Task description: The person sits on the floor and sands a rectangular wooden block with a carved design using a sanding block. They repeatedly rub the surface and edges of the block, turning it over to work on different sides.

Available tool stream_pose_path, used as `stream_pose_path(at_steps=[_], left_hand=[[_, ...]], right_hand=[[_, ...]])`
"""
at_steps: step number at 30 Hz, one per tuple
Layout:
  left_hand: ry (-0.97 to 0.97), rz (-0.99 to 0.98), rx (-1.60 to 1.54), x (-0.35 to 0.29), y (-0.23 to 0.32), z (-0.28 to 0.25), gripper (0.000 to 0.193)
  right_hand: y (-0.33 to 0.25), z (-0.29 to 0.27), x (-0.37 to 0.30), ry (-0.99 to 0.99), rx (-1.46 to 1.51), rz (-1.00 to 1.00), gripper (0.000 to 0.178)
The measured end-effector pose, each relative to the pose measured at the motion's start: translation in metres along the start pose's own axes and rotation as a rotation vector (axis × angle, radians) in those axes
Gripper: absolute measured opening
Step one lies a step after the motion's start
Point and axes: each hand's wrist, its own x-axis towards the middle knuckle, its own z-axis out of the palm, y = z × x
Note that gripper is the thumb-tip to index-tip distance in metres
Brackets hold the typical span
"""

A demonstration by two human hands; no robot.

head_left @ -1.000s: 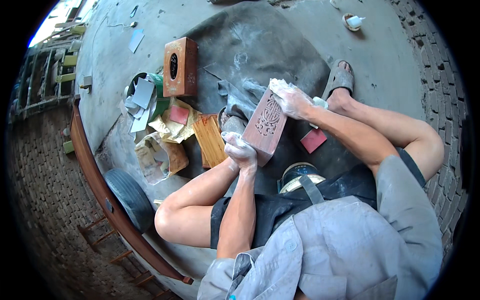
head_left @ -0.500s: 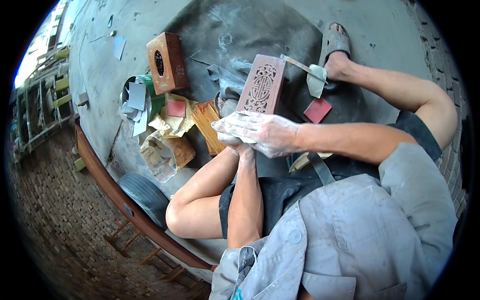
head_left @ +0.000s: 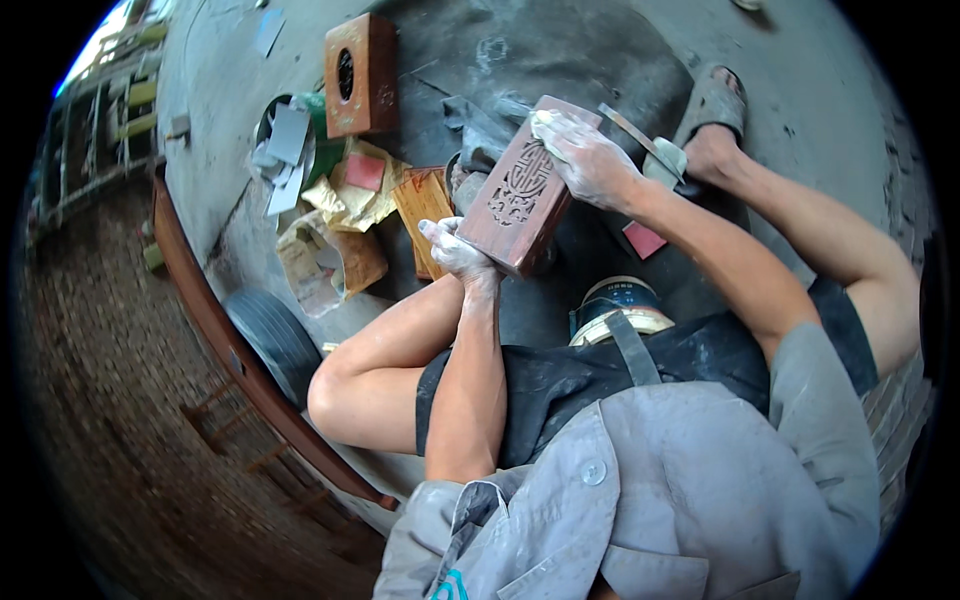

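Observation:
A reddish-brown wooden box [head_left: 507, 190] with a carved openwork pattern in its top face is tilted in front of me above my lap. My left hand [head_left: 462, 250], whitened with dust, is closed around its near left corner. Across the far right part of the carved face lies my right hand [head_left: 585, 158], also dusty, its fingers bent together and pressing on the box near its far end. Whether anything thin is under those fingers is hidden.
Another wooden box [head_left: 372, 95] with an oval opening stands at the far left. Beside it are a green bin [head_left: 325, 150] with grey sheets [head_left: 288, 135], crumpled yellow paper [head_left: 345, 205] and a wood block [head_left: 412, 210]. A bucket [head_left: 617, 297], a red pad [head_left: 643, 238] and a tire [head_left: 275, 340] are nearby.
My right hand has moved from over my left hand at the near end to the far right part of the carved face. The bucket by my lap now shows.

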Motion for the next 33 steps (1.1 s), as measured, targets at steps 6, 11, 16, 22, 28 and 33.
stream_pose_path(at_steps=[6, 11, 16, 22, 28, 33], left_hand=[[0.065, -0.031, 0.027, 0.013, -0.002, -0.01, 0.075], [0.006, 0.005, 0.096, 0.012, 0.004, -0.011, 0.073], [0.046, 0.013, 0.069, 0.009, 0.001, -0.007, 0.072], [0.028, 0.003, 0.034, 0.008, -0.005, -0.005, 0.073], [-0.002, 0.004, 0.075, 0.0, 0.002, -0.005, 0.073], [-0.02, 0.024, 0.097, -0.007, 0.007, 0.005, 0.071]], right_hand=[[-0.004, -0.005, 0.003, -0.033, 0.001, -0.02, 0.049], [0.005, -0.022, 0.003, -0.007, 0.026, -0.099, 0.048], [-0.017, -0.035, -0.021, 0.008, -0.007, -0.25, 0.044], [-0.095, -0.046, -0.036, -0.22, 0.1, -0.393, 0.054], [-0.125, -0.034, -0.055, -0.101, 0.116, -0.282, 0.049], [-0.092, -0.051, -0.052, -0.134, 0.021, -0.221, 0.051]])
